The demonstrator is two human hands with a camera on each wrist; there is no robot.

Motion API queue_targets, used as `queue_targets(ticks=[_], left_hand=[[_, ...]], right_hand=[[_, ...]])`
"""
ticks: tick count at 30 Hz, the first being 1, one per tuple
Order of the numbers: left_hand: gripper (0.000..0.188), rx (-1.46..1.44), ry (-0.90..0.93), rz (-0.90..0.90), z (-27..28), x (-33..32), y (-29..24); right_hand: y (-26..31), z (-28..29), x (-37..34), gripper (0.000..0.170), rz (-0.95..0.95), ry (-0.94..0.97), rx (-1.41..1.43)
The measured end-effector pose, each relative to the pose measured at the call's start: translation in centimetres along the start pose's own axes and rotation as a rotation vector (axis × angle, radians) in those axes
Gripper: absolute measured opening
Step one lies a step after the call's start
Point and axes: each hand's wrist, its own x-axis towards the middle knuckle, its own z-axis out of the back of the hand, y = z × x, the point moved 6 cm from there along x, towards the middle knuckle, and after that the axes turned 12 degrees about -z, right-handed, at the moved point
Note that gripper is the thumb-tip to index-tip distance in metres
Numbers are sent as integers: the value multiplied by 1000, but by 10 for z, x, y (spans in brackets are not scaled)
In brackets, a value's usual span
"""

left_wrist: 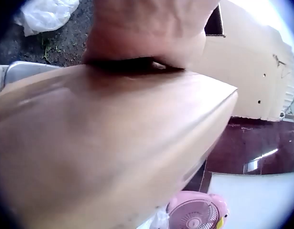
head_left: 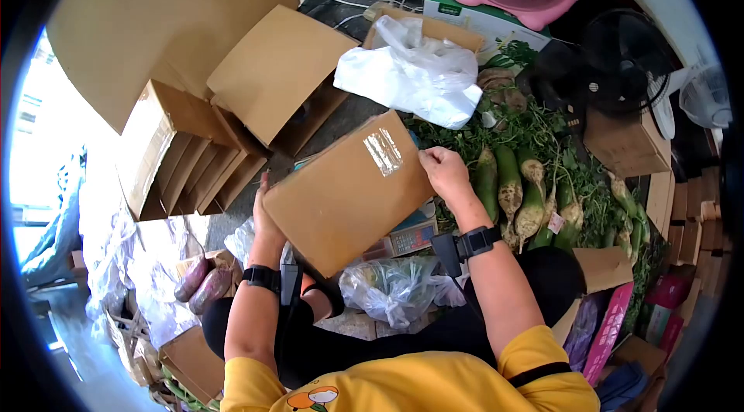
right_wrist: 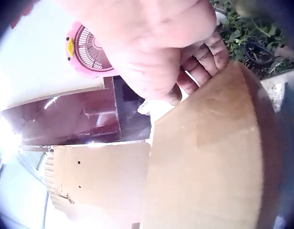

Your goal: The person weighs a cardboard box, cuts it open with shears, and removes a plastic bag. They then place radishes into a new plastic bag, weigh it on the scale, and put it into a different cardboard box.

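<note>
Yellow shirt (head_left: 434,385), cardboard box (head_left: 341,199) beyond, right hand (head_left: 447,174) pinching its edge, left hand (head_left: 268,218) touching, grip unclear.

A yellow shirt (head_left: 434,381) with short sleeves is worn, and on its front a printed picture (head_left: 312,396) is seen, with orange and white round shapes and a green leaf. Near the right sleeve (head_left: 535,350), the shirt is crossed by a narrow black strap (head_left: 540,372). The legs are covered by black trousers (head_left: 387,344). Around each wrist a black wristband (head_left: 261,278) is fastened, to which a dark, flat-sided camera unit (head_left: 290,283) is attached. Both forearms are left uncovered.
</note>
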Motion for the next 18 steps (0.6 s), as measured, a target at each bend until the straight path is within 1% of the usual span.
queue_targets(ticks=[1, 2, 4, 5, 7, 8, 9, 10, 11, 12, 13, 15, 17, 18], left_hand=[[45, 117, -50, -80, -5, -7, -8], [45, 125, -48, -75, -15, -11, -8], [50, 407, -73, -182, -24, -16, -15], [50, 442, -74, -197, -19, -13, -13], [48, 406, -44, -213, -9, -8, -9], [48, 407, -41, -207, -2, -7, -8], [48, 419, -19, -198, -8, -12, -10], [48, 432, 16, -186, -14, -10, -10], [50, 464, 29, -209, -10, -3, -10], [51, 476, 44, -216, -11, -3, -12], [53, 484, 56, -226, -14, -4, -14], [55, 524, 83, -247, -15, -3, -13], [53, 625, 74, -296, -19, -6, -16], [53, 629, 84, -286, -19, -6, -16]], right_hand=[[-6, -3, 1, 27, -9, 14, 68], [-16, -7, 5, 27, -16, 12, 74], [-34, -17, 12, 21, -2, 41, 102], [-40, -21, 12, 21, -1, 39, 106], [-43, -23, 3, 19, -57, 41, 90], [-44, -19, -1, 19, -51, 14, 82], [-48, -19, -1, 19, -56, 10, 82], [-53, -24, 1, 19, -37, 75, 23], [-59, -27, 1, 19, -24, 136, -36], [-63, -31, 2, 22, -4, 204, -147], [-59, -24, 5, 22, -19, 190, -150], [-46, -21, 18, 23, -21, 394, -381], [-1, 12, 19, 23, 22, 474, -485], [17, 31, 28, 23, 104, 443, -549]])
